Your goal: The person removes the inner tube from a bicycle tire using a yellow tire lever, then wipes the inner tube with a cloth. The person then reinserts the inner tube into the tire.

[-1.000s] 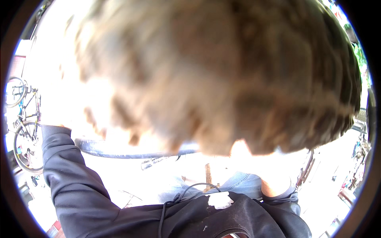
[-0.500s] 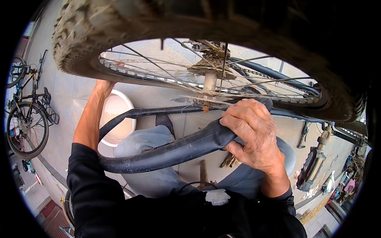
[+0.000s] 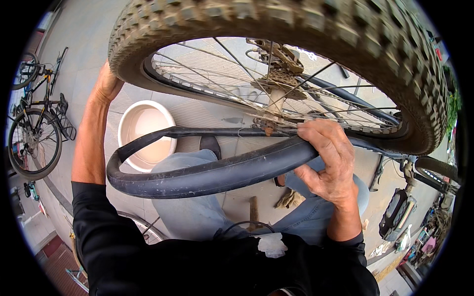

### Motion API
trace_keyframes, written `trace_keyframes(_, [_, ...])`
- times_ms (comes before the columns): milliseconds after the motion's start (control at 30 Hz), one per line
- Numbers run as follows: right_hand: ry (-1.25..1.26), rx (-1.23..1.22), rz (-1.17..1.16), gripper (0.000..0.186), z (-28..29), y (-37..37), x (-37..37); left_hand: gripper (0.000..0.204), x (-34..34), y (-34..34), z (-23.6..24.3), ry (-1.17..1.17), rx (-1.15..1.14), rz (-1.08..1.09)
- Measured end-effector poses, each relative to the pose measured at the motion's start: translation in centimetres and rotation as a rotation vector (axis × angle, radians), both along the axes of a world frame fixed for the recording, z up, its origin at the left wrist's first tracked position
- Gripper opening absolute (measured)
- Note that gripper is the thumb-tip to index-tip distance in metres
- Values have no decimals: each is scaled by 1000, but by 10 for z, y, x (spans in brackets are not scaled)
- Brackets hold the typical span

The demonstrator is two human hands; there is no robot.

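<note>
My left hand (image 3: 107, 81) grips the left side of a muddy knobby tire (image 3: 276, 15) on a raised bicycle wheel with spokes, cassette (image 3: 276, 87) and axle in view; its fingertips are hidden behind the tire. My right hand (image 3: 328, 160) is closed on a black inner tube (image 3: 207, 175), just below the rim and hub. The tube hangs in a long loop toward the left, below the wheel, passing over a white basin (image 3: 146, 111) with cloudy liquid in it.
Other bicycles (image 3: 34, 138) stand at the left. A pedal (image 3: 397, 212) and bike parts lie at the right, near a cluttered heap (image 3: 427, 237). My jeans-clad legs are below me, with a cloth (image 3: 289, 200) and a wooden handle (image 3: 253, 212) on the tiled floor between them.
The blurred tire close to the camera is now clearer. Since half a second ago my left hand and the wheel's left side moved upward, and my right hand moved slightly right with the tube.
</note>
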State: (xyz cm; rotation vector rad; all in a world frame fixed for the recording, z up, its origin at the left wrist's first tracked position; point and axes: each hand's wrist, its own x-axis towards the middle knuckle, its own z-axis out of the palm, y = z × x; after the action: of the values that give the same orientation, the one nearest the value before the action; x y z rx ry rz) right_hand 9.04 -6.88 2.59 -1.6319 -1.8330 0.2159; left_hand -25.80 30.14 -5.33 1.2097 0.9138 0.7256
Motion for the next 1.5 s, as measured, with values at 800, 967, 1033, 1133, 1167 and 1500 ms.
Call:
trace_keyframes(800, [-29, -18, 32, 47, -7, 2, 2, 60, 30, 33, -94, 465, -312, -351])
trace_keyframes(967, [-36, -25, 20, 48, -8, 1, 0, 76, 32, 40, -95, 661, -71, -298])
trace_keyframes(1033, [-48, -38, 15, 48, -8, 1, 1, 74, 31, 46, -87, 747, 75, -258])
trace_keyframes(1133, [-61, -25, 17, 49, -9, 1, 2, 71, 25, 53, -79, 763, 226, -189])
trace_keyframes(1167, [-61, -33, 19, 49, -9, 1, 1, 70, 25, 56, -77, 739, 250, -180])
trace_keyframes(1500, [-35, -17, 4, 48, -9, 2, 1, 60, 30, 75, -60, 514, 270, -267])
